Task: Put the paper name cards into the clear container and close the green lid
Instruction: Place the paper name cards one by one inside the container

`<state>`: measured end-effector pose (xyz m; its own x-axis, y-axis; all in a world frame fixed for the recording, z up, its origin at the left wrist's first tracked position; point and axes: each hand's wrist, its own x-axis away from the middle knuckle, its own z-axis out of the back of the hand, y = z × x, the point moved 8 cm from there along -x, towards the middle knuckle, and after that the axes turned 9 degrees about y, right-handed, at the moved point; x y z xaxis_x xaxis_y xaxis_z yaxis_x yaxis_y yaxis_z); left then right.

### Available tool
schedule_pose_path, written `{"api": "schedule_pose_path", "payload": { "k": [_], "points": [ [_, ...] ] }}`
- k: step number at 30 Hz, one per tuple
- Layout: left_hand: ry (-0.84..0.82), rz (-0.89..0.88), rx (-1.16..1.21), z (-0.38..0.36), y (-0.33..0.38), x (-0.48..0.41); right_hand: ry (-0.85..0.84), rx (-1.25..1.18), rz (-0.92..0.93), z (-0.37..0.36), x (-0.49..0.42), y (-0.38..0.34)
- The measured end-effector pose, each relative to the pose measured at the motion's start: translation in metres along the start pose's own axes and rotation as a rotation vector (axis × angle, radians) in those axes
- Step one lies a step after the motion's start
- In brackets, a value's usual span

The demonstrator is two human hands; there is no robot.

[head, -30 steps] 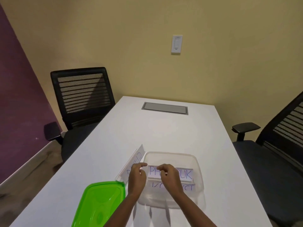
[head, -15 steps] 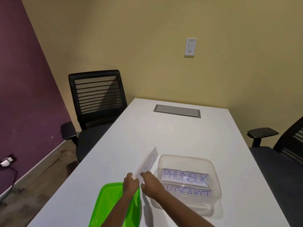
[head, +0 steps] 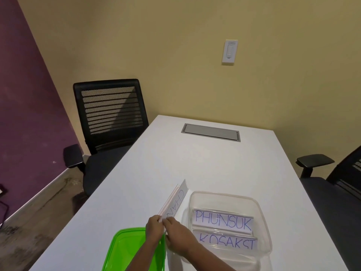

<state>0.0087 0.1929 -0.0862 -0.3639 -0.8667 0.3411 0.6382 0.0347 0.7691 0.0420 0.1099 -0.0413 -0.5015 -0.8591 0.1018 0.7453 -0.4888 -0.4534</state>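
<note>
A clear plastic container [head: 261, 218] sits on the white table near me, right of centre. Inside it lie two paper name cards, one reading PHUNSUK [head: 222, 221] and one reading KOSAKST [head: 228, 243]. A third folded name card [head: 176, 200] stands on edge just left of the container. My left hand [head: 154, 228] and my right hand [head: 178, 234] both pinch its near end. The green lid [head: 125, 251] lies open side up on the table at the left, partly under my left forearm.
The white table [head: 195, 169] has a grey cable hatch [head: 211, 132] at its far end. A black mesh chair [head: 109, 118] stands at the left side, another chair [head: 332, 190] at the right. A light switch [head: 229, 52] is on the yellow wall.
Both hands left the card inside the container, moved left and took hold of the standing card's near end. My view turned left and closer.
</note>
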Motion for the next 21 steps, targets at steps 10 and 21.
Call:
{"api": "schedule_pose_path", "payload": {
  "k": [10,21],
  "points": [
    [0.136,-0.021,0.211,0.025,0.031,-0.002,0.187,-0.065,-0.001,0.040,-0.005,0.012],
    [0.181,-0.027,0.539,0.072,0.053,0.009,0.430,-0.140,-0.162,0.115,0.007,0.061]
  ]
}}
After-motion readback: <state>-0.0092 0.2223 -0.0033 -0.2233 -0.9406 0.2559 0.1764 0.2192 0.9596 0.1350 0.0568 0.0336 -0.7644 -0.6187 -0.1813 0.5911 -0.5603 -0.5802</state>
